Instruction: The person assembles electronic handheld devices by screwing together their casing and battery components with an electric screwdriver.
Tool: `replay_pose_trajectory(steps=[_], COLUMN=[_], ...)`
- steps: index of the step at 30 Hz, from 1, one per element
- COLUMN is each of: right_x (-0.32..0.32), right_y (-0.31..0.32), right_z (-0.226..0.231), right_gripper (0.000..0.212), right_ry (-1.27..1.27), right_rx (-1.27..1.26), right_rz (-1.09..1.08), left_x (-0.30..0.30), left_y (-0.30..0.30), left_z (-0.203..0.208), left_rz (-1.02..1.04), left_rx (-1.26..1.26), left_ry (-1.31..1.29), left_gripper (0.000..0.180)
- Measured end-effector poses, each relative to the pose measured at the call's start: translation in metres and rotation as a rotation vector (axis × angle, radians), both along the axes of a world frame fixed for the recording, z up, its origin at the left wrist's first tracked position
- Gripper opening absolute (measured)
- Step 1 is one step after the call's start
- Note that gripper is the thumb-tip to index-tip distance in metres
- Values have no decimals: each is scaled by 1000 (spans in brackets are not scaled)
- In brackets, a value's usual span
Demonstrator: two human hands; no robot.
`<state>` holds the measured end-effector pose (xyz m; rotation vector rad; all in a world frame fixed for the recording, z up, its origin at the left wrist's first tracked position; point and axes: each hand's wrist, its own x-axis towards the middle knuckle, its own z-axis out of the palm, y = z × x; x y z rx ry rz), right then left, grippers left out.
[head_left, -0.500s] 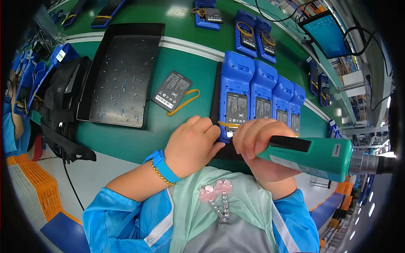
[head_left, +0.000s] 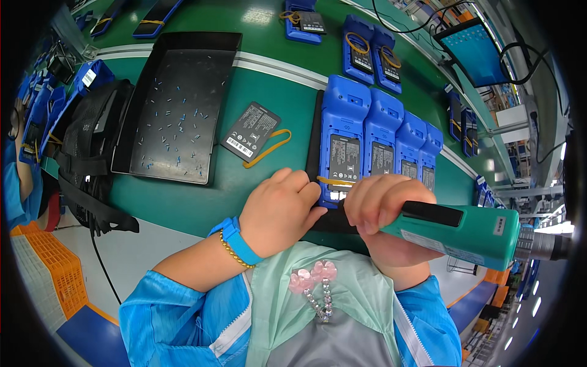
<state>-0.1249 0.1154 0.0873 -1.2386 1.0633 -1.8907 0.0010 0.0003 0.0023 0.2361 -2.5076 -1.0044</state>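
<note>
Right hand: yours point(head_left: 385, 214), fingers wrapped round a green power driver point(head_left: 465, 235); it stands at the lower end of the device row.
Power driver: one, green body with a black lever strip on top, lying crosswise; ribbed grey collar at its right end, the left end hidden in your fist.
Left hand: yours point(head_left: 278, 211), fingers curled, thumb pointing right, beside the lower end of the leftmost device; you cannot tell from this view whether the fingertips pinch anything.
Wrist, left: blue wristband point(head_left: 238, 241) and gold bead bracelet point(head_left: 235, 251).
Leftmost device: blue point(head_left: 345, 113), directly ahead of your hands, its bay holding a black battery point(head_left: 344, 156); a yellow band point(head_left: 335, 181) crosses the battery's lower end.
Further devices in row: three, blue point(head_left: 385, 119), to the right of the first, each with a black battery showing.
Mat: black point(head_left: 333, 221), under the row.
Loose battery: one, black point(head_left: 252, 129), left of the row on the green bench point(head_left: 287, 101); a yellow rubber band point(head_left: 278, 144) lies against its right side.
Tray: black point(head_left: 202, 40), farther left, small screws point(head_left: 181, 120) scattered inside.
</note>
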Motion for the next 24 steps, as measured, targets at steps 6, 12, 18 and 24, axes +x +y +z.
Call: replay_pose_trajectory(steps=[6,12,18,24], right_x=[-1,-1,-1,-1], right_y=[1,1,2,1], right_z=[0,2,1,1], right_gripper=[18,14,14,14], right_ry=[-76,-28,-81,-59], right_rx=[45,64,70,72], right_rz=[67,83,83,82], left_x=[0,-1,-1,-1], left_y=[-1,-1,-1,-2], left_z=[-1,-2,-2,-1], left_rz=[3,8,2,-2], left_rx=[-4,-17,-12,-3], left_ry=[13,26,18,12], left_gripper=[25,25,25,25])
